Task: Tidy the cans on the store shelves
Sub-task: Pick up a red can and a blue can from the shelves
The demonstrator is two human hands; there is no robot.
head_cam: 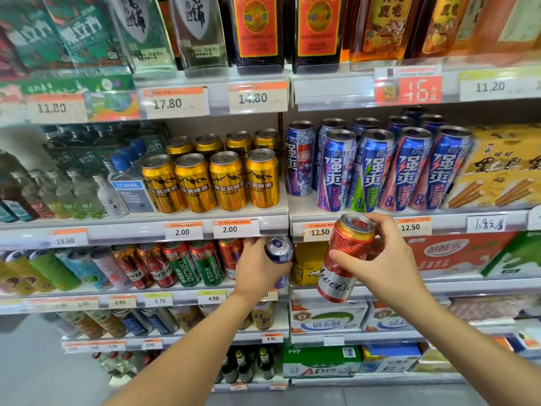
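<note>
My right hand [386,259] grips a tall red Budweiser can [342,259], tilted, in front of the shelf edge below the blue RIO cans [377,168]. My left hand [257,268] is wrapped around a blue-purple can [279,249] at the right end of the lower shelf's row, beside red and green Tsingtao cans [193,265]. Gold Harbin cans [210,180] stand in two rows on the middle shelf, left of the RIO cans.
Bottles fill the top shelf [251,33]. Small clear bottles [87,186] stand left of the gold cans. A yellow snack box [497,168] sits right of the RIO cans. Cartons of milk drinks [330,317] and more cans occupy the lower shelves. Price rails [140,230] run along each edge.
</note>
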